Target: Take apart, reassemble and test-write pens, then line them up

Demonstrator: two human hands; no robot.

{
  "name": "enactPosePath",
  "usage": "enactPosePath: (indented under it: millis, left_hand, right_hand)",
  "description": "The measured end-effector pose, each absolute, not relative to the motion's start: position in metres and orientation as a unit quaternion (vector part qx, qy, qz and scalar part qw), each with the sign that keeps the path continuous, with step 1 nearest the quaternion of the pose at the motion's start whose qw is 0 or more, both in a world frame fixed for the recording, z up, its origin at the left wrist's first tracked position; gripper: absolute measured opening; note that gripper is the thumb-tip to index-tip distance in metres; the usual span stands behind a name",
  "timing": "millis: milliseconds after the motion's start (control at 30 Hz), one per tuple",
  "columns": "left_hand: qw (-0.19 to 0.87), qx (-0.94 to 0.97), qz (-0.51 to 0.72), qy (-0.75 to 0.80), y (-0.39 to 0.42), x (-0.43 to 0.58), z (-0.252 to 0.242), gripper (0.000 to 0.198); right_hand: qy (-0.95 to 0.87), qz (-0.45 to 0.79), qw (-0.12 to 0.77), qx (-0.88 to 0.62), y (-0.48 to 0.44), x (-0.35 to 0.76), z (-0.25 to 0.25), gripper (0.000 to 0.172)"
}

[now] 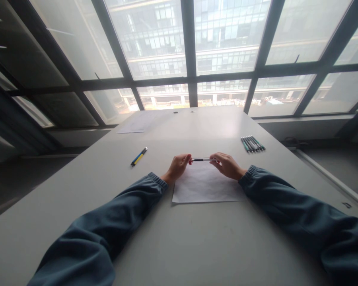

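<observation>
A pen (200, 160) with a dark grip and a pale barrel lies level between my two hands, above the far part of a white sheet of paper (209, 188). My left hand (179, 165) pinches its left end, near the tip. The fingers of my right hand (226, 165) are closed on its other end. Both hands are over the paper's far edge, the left at its left side and the right at its right side. The fingertips cover both ends of the pen.
A row of several pens (253, 144) lies at the right of the white table (173, 246). To the left are a blue and a yellow pen (139, 156), side by side. More paper (133, 126) lies at the far left. A small dark round object (175, 112) sits near the windows.
</observation>
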State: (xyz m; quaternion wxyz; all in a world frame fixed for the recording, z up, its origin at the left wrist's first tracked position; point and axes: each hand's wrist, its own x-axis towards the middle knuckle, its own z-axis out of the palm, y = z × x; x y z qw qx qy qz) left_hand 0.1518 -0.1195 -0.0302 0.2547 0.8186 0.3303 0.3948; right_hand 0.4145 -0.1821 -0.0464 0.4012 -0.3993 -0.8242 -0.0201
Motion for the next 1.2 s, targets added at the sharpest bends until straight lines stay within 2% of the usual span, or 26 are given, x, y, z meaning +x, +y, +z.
enactPosePath:
  millis: [133, 333, 700, 1200]
  left_hand:
    - [0.262, 0.818, 0.353, 0.371, -0.1182, 0.1508, -0.0339, 0.074]
    - [0.265, 0.823, 0.342, 0.367, -0.1213, 0.1510, -0.0320, 0.073]
    - [0.256, 0.830, 0.375, 0.324, -0.1240, 0.1512, -0.0255, 0.060]
    - [0.225, 0.825, 0.415, 0.311, -0.1261, 0.1532, -0.0263, 0.027]
  right_hand:
    - [-0.824, -0.021, 0.404, -0.396, -0.1824, 0.4141, -0.0457, 0.012]
    - [-0.824, -0.019, 0.405, -0.396, -0.1822, 0.4136, -0.0462, 0.014]
    - [-0.824, -0.013, 0.407, -0.394, -0.1822, 0.4143, -0.0466, 0.017]
    - [-0.824, -0.015, 0.406, -0.395, -0.1825, 0.4153, -0.0473, 0.015]
